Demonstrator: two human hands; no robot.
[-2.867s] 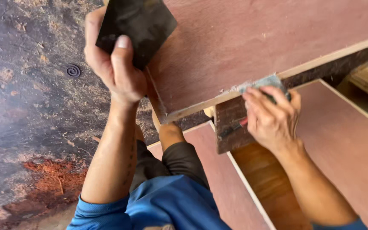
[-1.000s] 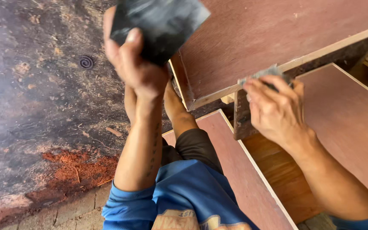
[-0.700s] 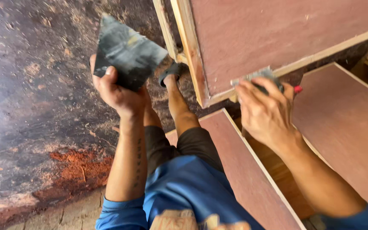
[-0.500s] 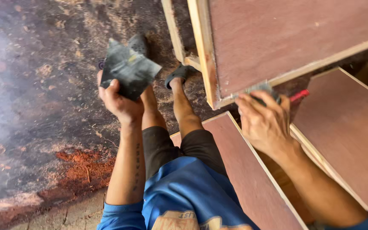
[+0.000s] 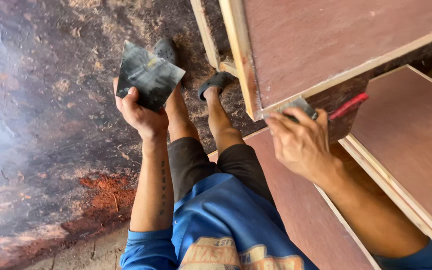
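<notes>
Your left hand [image 5: 138, 112] is up over the floor, with its grip closed on a flat dark square plate [image 5: 147, 76]. The thumb lies on top of the plate near its lower left corner. The plate is tilted and smeared with grey stuff.

Your right hand [image 5: 300, 145] has its grip closed on a grey scraper [image 5: 291, 106]. The scraper blade touches the pale wood edge of the big reddish board [image 5: 336, 40], close to the board's near left corner. A red handle [image 5: 348, 105] sticks out to the right of your fingers [image 5: 296, 120].

Two more reddish boards lie lower down, one [image 5: 296, 200] under your right arm and one [image 5: 411, 135] at the right.

Your feet in dark shoes [image 5: 215, 82] stand on the dirty floor [image 5: 41, 125], which has sawdust on it.
</notes>
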